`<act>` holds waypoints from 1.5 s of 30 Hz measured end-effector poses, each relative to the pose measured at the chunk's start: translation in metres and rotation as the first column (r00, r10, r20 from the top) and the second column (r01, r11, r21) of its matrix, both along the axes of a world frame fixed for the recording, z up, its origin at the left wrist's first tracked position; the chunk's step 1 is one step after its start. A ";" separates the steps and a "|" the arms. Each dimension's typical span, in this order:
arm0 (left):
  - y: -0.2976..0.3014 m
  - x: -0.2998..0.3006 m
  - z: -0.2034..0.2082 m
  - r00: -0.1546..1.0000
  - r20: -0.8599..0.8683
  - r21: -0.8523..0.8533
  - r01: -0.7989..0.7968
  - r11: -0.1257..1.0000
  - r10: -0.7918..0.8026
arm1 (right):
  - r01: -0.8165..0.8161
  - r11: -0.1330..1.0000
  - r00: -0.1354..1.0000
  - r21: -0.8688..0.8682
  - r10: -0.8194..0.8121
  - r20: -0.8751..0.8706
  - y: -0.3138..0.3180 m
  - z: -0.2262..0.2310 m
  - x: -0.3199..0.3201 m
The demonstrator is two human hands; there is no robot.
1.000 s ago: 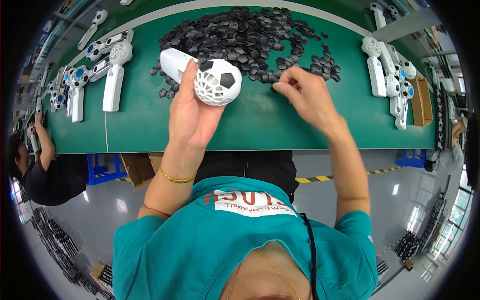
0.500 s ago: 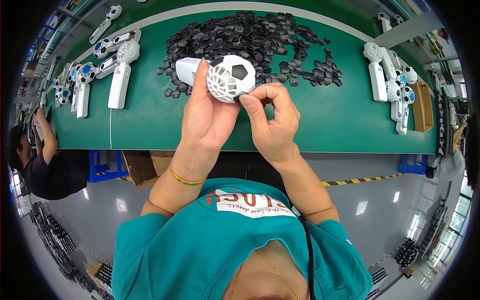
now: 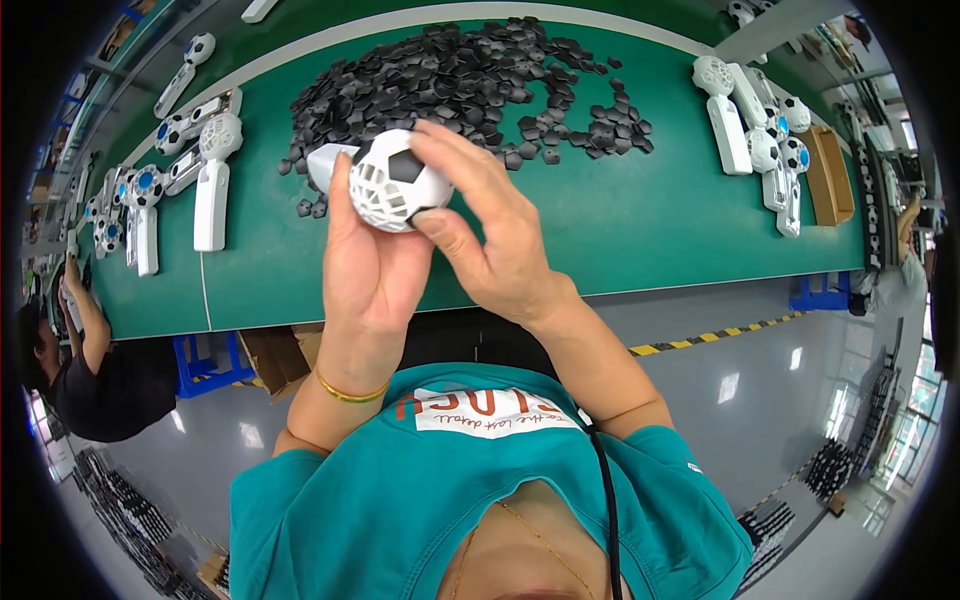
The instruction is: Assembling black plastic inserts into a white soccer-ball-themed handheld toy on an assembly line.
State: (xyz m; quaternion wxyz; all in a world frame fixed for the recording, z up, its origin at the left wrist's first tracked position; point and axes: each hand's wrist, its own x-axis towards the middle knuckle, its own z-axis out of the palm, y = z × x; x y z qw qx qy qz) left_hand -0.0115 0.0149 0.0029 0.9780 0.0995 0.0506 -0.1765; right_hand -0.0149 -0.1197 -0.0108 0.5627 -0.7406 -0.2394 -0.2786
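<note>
Place: you are in a factory assembly hall, standing at a production line.
Bench: a long green work table (image 3: 650, 230) runs across in front of you, its edges bent by the lens.
Parts: a big heap of small black plastic pieces (image 3: 470, 80) lies loose on it, bulk stock.
Product: many identical white handheld fans with ball-patterned heads lie in batches at your left (image 3: 205, 170) and at your right (image 3: 745, 120).
Packing: a cardboard tray (image 3: 828, 175) sits at the right end, cardboard boxes (image 3: 275, 355) under the bench.
Floor: polished grey concrete with a yellow-black hazard stripe (image 3: 720, 333).
Co-worker: another person (image 3: 85, 370) sits at the same bench on your left.
</note>
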 end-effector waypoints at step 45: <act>0.010 0.009 -0.003 0.925 0.163 0.819 0.067 0.570 -0.342 | 0.037 0.951 0.739 -0.306 -0.232 -0.632 -0.094 -0.007 0.025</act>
